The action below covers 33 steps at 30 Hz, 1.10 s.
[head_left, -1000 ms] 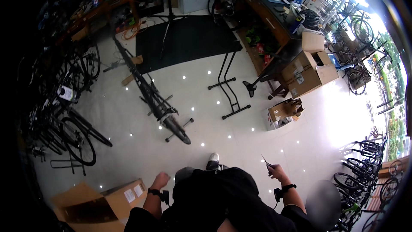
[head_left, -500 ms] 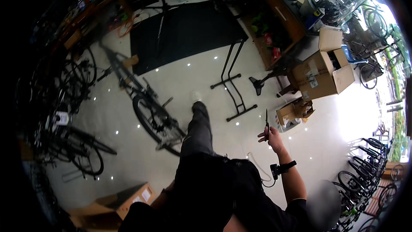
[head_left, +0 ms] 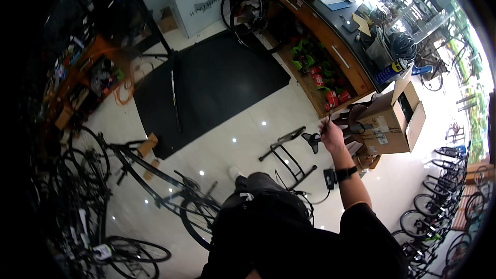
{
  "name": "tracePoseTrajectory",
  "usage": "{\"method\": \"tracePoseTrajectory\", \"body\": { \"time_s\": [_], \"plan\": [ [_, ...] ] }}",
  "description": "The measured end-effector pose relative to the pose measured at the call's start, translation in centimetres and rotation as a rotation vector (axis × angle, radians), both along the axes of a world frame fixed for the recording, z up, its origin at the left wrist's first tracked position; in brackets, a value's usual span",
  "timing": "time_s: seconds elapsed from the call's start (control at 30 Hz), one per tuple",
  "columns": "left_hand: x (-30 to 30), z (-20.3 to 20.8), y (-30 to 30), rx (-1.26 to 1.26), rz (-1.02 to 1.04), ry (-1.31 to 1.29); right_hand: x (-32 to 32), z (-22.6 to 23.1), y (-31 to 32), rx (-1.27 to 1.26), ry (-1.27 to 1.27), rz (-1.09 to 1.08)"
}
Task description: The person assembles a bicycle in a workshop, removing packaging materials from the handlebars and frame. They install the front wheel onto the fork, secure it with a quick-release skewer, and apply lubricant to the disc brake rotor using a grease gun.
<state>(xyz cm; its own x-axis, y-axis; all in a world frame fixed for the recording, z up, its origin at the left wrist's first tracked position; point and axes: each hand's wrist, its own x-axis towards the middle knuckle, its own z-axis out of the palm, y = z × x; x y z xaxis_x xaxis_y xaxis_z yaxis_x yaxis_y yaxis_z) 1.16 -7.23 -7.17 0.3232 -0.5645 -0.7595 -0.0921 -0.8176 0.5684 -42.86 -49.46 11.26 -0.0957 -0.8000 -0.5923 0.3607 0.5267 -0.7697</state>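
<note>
My right hand (head_left: 331, 135) reaches forward over the floor, its fingers closed round a slim dark tool, which looks like a pair of scissors (head_left: 329, 117). The tool points away from me and is partly hidden by the fingers. Just beyond the hand are the open cabinet shelf and an open cardboard box (head_left: 385, 126). A black floor stand (head_left: 289, 163) lies left of and below that hand. To my left stands a dark bicycle (head_left: 150, 188), with its rear wheel near my legs. My left hand is out of sight.
A black mat (head_left: 217, 82) covers the floor ahead. A workbench (head_left: 330, 31) with drawers runs along the far right, with a spray can (head_left: 391, 71) on it. A white box (head_left: 200, 8) and a loose wheel (head_left: 230, 26) stand at the back. Several bicycles (head_left: 431, 212) line the right.
I have stepped forward, so the mat, workbench and cardboard box appear nearer. My right hand, still holding the tool, has come close to the cabinet. The bit of my left arm seen earlier is gone.
</note>
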Motion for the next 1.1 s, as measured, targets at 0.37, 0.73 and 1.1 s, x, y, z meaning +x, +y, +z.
{"method": "tracePoseTrajectory", "body": {
  "time_s": [0.37, 0.73, 1.1],
  "plan": [
    [11.3, 1.3, -21.4, 0.073, -0.008, -0.025, 3.3, 0.0, -39.4, -0.026, 0.060, -0.250],
    [17.0, 9.4, -26.3, 0.263, 0.081, -0.226, -12.8, -3.8, -67.2, -0.168, 2.030, 0.677],
    [17.4, 13.8, -35.0, 0.393, 0.170, -0.353, -9.7, -0.8, -76.8, 0.091, 1.958, 0.230]
  ]
}}
